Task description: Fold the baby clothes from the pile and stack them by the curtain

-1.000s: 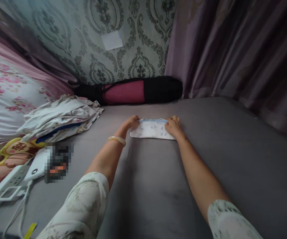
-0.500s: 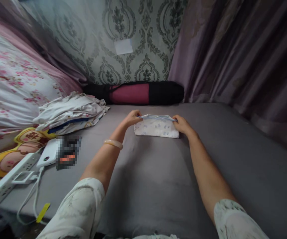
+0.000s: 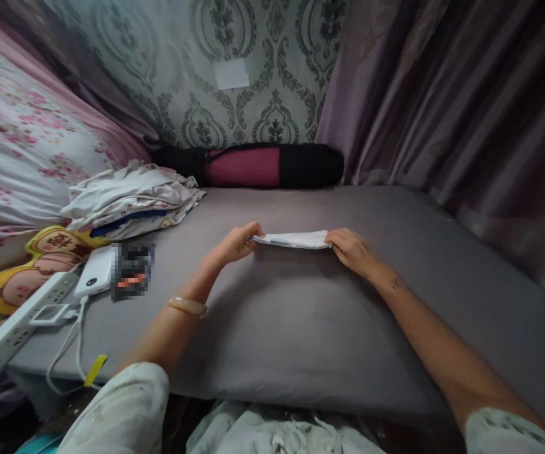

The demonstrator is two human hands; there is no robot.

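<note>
A folded white cloth [image 3: 295, 239] with a bluish edge is stretched between both hands over the middle of the grey sheet. My left hand [image 3: 240, 243] pinches its left end, and a pale bangle circles that wrist. At the right end, the fingers of my right hand [image 3: 350, 251] are closed on the cloth. Seen nearly edge-on, the cloth looks like a narrow flat strip, and its underside is hidden.
Rumpled clothes [image 3: 133, 195] are piled at the left back. A black and pink bag [image 3: 244, 167] lies along the wall. Nearer on the left are a white power strip [image 3: 21, 331], a white device [image 3: 96, 271] with cables, and a yellow cushion [image 3: 10, 287].
The hanging printed face of the cloth no longer shows; the cloth is now a thin strip, slightly nearer. Both hands still grip its ends, elbows wider apart. The camera view has shifted a little.
</note>
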